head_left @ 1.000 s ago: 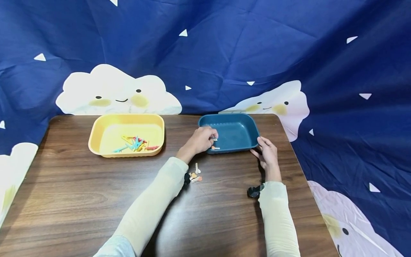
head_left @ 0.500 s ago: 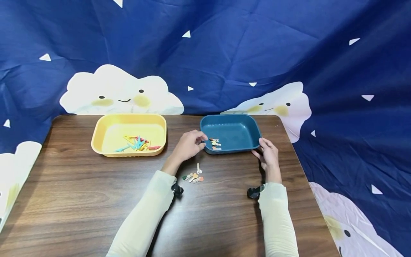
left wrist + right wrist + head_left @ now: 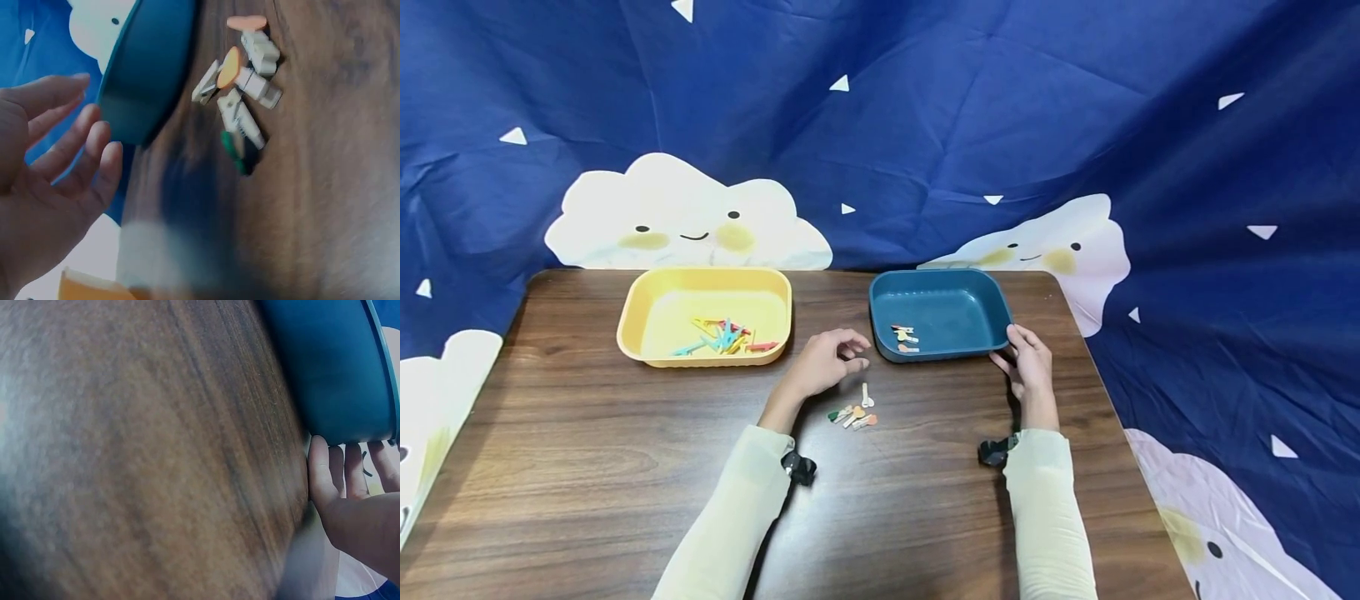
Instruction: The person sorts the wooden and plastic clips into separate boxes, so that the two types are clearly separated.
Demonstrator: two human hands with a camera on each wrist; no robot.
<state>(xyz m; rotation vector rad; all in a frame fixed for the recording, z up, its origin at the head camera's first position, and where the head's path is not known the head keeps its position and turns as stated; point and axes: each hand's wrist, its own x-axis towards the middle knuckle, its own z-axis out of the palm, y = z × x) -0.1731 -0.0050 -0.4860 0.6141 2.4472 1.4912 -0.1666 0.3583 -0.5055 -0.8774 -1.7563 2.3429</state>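
My left hand (image 3: 831,362) hovers over the table just left of the blue tray (image 3: 951,287), fingers relaxed and holding nothing; the left wrist view shows the left hand (image 3: 59,162) spread beside the blue tray (image 3: 150,69). A few small clips (image 3: 904,336) lie in the tray's near left corner. A small cluster of clips (image 3: 853,412) lies on the table just below this hand, also seen as clips (image 3: 244,81). My right hand (image 3: 1026,362) rests against the tray's near right corner, its fingers (image 3: 350,475) laid straight along the blue tray (image 3: 331,369).
A yellow tray (image 3: 647,304) holding several coloured clips (image 3: 722,337) stands at the back left of the brown wooden table (image 3: 587,467). A blue cloth with clouds (image 3: 880,125) hangs behind and to the right, past the table's edge.
My left hand has drawn back out of the blue tray toward me and to the left, leaving clips in the tray. The right hand has stayed at the tray's corner.
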